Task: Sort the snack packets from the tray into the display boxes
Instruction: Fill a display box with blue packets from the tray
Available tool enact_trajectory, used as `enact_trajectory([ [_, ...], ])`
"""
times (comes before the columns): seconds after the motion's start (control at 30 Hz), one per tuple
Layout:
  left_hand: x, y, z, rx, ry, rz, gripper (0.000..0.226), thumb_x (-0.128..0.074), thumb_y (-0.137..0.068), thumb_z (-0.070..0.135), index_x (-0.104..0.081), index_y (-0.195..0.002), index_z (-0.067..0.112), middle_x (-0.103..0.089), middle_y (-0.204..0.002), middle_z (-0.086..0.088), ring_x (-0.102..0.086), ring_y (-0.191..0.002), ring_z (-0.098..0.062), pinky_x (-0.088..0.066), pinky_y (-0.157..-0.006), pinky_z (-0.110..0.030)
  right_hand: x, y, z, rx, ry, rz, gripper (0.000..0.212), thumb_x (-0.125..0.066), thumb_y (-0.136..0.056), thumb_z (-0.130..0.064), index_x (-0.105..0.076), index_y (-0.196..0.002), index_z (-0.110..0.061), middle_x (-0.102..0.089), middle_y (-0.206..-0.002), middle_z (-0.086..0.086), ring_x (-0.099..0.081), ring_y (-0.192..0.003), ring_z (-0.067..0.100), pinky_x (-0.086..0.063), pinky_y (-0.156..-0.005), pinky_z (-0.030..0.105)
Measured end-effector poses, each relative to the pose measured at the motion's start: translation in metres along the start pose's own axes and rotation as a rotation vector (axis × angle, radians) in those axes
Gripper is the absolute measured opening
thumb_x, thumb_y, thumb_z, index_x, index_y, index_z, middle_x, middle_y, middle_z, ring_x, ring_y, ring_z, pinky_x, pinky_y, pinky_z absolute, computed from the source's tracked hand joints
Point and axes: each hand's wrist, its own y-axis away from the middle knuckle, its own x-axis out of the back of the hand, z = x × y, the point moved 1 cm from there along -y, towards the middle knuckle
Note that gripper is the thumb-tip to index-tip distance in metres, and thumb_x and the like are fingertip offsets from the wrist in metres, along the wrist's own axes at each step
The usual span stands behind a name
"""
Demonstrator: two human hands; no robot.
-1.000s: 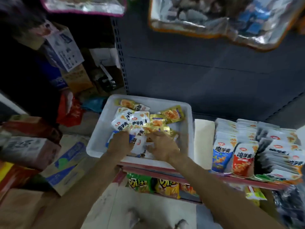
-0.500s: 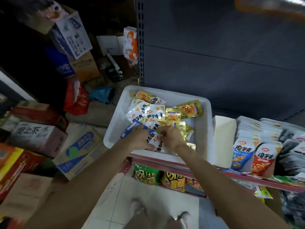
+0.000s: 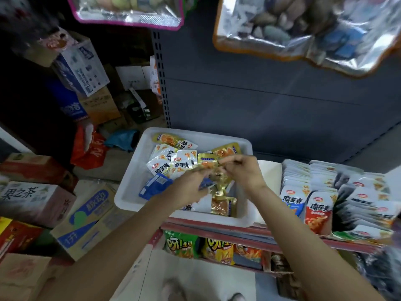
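Observation:
A white tray (image 3: 127,193) on the shelf holds several snack packets: white ones (image 3: 173,165), gold ones (image 3: 226,151) and a blue one (image 3: 155,186). Both hands are raised just above the tray's right half. My left hand (image 3: 191,186) grips a small bunch of packets, with a blue corner showing at its fingers. My right hand (image 3: 243,173) pinches the top of a gold packet (image 3: 219,186) that hangs between the two hands. To the right stand the display boxes (image 3: 314,192), filled with upright rows of packets.
A white divider (image 3: 269,177) stands between the tray and the display boxes. Chip bags (image 3: 180,246) fill the shelf below. Cardboard cartons (image 3: 86,216) are stacked on the floor to the left. Foil bags (image 3: 303,29) hang overhead. The grey shelf back panel rises behind the tray.
Both hands have come up out of the pile with packets in them. A gold packet now hangs between them, and the right hand has shifted right.

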Motion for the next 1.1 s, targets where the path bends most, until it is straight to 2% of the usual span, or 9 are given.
enact_trajectory([
  [0.23,-0.014,-0.017,0.039,0.012,-0.095,0.156,0.026,-0.047,-0.095,0.005,-0.065,-0.111,0.014,-0.068,-0.097,-0.008,-0.055,-0.071,-0.016,-0.044,-0.066,-0.024,0.042,0.008,0.023,0.022,0.354,-0.125,0.031,-0.064,-0.082,0.002,-0.064,-0.110,-0.010,-0.057,-0.099,-0.002,-0.057,-0.095,0.018,-0.047,-0.095,0.036],
  [0.3,-0.013,-0.017,0.051,-0.078,0.008,0.267,0.021,-0.049,-0.095,0.010,-0.066,-0.105,0.016,-0.068,-0.089,-0.005,-0.058,-0.069,-0.017,-0.051,-0.067,-0.031,0.046,0.014,0.026,0.094,0.502,-0.194,0.033,-0.068,-0.081,-0.002,-0.064,-0.113,-0.010,-0.054,-0.099,-0.004,-0.055,-0.091,0.016,-0.043,-0.082,0.019],
  [0.37,-0.012,-0.019,0.063,-0.164,0.097,0.369,0.016,-0.051,-0.094,0.013,-0.066,-0.098,0.018,-0.069,-0.088,-0.001,-0.062,-0.076,-0.017,-0.052,-0.069,-0.038,0.052,0.020,0.023,0.124,0.553,-0.164,0.009,-0.068,-0.083,-0.008,-0.065,-0.079,-0.016,-0.056,-0.076,-0.005,-0.051,-0.072,0.013,-0.036,-0.056,0.013],
  [0.43,-0.008,-0.020,0.078,-0.227,0.136,0.441,0.014,-0.054,-0.093,0.012,-0.067,-0.097,0.014,-0.070,-0.089,0.001,-0.062,-0.078,-0.012,-0.051,-0.073,-0.032,0.064,0.023,0.023,0.157,0.532,-0.107,0.037,-0.066,-0.086,-0.012,-0.048,-0.056,-0.024,-0.046,-0.057,-0.008,-0.043,-0.054,0.010,-0.034,-0.048,0.015],
  [0.53,-0.006,-0.022,0.101,-0.248,0.290,0.456,0.021,-0.062,-0.088,0.014,-0.062,-0.109,0.014,-0.068,-0.098,0.004,-0.059,-0.085,-0.001,-0.046,-0.078,-0.014,0.086,0.030,0.019,0.189,0.458,-0.035,0.027,-0.066,-0.086,-0.014,-0.056,-0.061,-0.014,-0.054,-0.058,0.003,-0.055,-0.058,0.023,-0.049,-0.057,0.027],
  [0.63,-0.011,-0.029,0.117,-0.188,0.402,0.389,0.028,-0.067,-0.085,0.016,-0.056,-0.111,0.017,-0.067,-0.101,0.000,-0.063,-0.088,-0.008,-0.051,-0.080,-0.018,0.119,0.036,0.015,0.234,0.375,0.069,0.022,-0.064,-0.086,-0.012,-0.056,-0.066,-0.009,-0.054,-0.061,0.004,-0.053,-0.062,0.021,-0.052,-0.069,0.049],
  [0.83,-0.036,-0.045,0.156,-0.206,0.384,0.338,0.004,-0.064,-0.087,0.012,-0.060,-0.088,0.011,-0.062,-0.081,0.006,-0.059,-0.073,-0.005,-0.047,-0.068,-0.015,0.178,0.052,0.007,0.339,0.571,0.184,0.036,-0.065,-0.086,-0.013,-0.041,-0.060,-0.016,-0.045,-0.059,0.007,-0.037,-0.057,0.017,-0.029,-0.052,0.022],
  [1.0,-0.059,-0.061,0.177,-0.196,0.358,0.346,0.009,-0.062,-0.088,0.012,-0.059,-0.096,0.009,-0.059,-0.083,0.008,-0.057,-0.073,-0.005,-0.042,-0.062,-0.006,0.202,0.052,0.022,0.277,0.688,0.177,0.014,-0.065,-0.087,-0.012,-0.059,-0.074,-0.009,-0.055,-0.063,0.013,-0.048,-0.060,0.024,-0.030,-0.057,0.031],
  [1.1,-0.067,-0.063,0.180,-0.217,0.287,0.384,0.009,-0.060,-0.089,0.008,-0.060,-0.098,0.008,-0.064,-0.088,0.001,-0.059,-0.078,-0.010,-0.047,-0.071,-0.018,0.202,0.049,0.035,0.244,0.704,0.185,0.012,-0.064,-0.088,-0.015,-0.062,-0.078,-0.007,-0.061,-0.073,0.016,-0.054,-0.068,0.027,-0.038,-0.063,0.034],
])
